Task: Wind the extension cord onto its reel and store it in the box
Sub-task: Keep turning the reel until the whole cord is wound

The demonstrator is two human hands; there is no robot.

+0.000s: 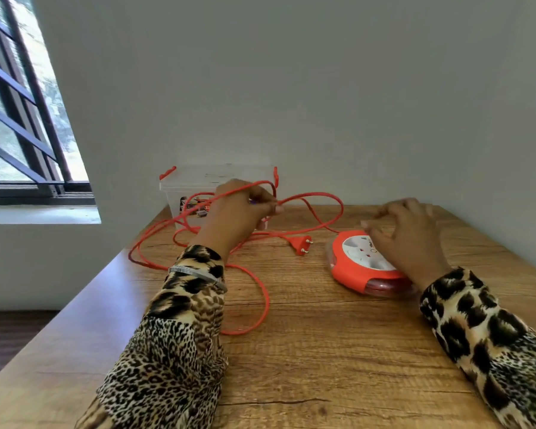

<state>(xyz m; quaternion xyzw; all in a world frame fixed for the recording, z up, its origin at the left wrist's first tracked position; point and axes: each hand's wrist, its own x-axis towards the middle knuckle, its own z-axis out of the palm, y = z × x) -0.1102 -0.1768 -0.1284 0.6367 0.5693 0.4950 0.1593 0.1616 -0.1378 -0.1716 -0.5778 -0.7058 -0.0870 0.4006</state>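
An orange extension cord lies in loose loops over the left half of the wooden table. Its two-pin plug rests on the wood between my hands. My left hand is raised and shut on a strand of the cord, in front of the box. The round orange and white reel lies flat at the right. My right hand rests on its top with fingers spread. A clear plastic box with orange latches stands against the wall, lid on.
The table's left edge drops off close to the cord loops. A grey wall runs along the back and right. A barred window is at the far left.
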